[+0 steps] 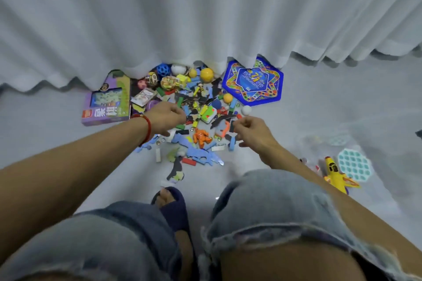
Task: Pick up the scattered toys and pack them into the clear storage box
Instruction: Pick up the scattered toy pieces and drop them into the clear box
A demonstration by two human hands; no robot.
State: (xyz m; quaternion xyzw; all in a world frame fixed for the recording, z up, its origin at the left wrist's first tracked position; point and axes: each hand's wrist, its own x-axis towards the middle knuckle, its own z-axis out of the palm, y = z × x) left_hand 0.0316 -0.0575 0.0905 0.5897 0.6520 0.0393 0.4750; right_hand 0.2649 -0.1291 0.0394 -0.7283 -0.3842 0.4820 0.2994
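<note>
Toys (198, 112) lie in a dense heap on the pale floor (319, 107), against the bottom edge of a white curtain (205, 7). The heap holds yellow balls (206, 74), small colored blocks, flat blue foam pieces (198, 155) and an orange figure (201, 137). A purple box (107, 100) lies at the left side of the heap and a blue game board (253, 82) at the far right side.

The clear box (342, 143) is on the right, near the person's knee. Its walls are hard to see, but a yellow plane (335, 173) and a teal bubble toy (354, 164) seem to be already inside it.

Both hands are over the near part of the heap, apart from each other. The left hand (166, 118) has curled fingers and is low over the pieces; I cannot tell if it holds anything. The right hand (253, 130) also has curled fingers and seems to pinch a small dark piece, but the blur makes this uncertain.

I think the task is at an early stage, because most toys are not yet packed. The risks come from the pile itself. The pieces are small and lie one over another, so a quick grab may take only some of them and push the others away. The balls can roll under the curtain if a hand touches them. Thin foam pieces lie flat and may slip from the fingers. The box is almost invisible, so a toy dropped without looking may fall beside it.
</note>
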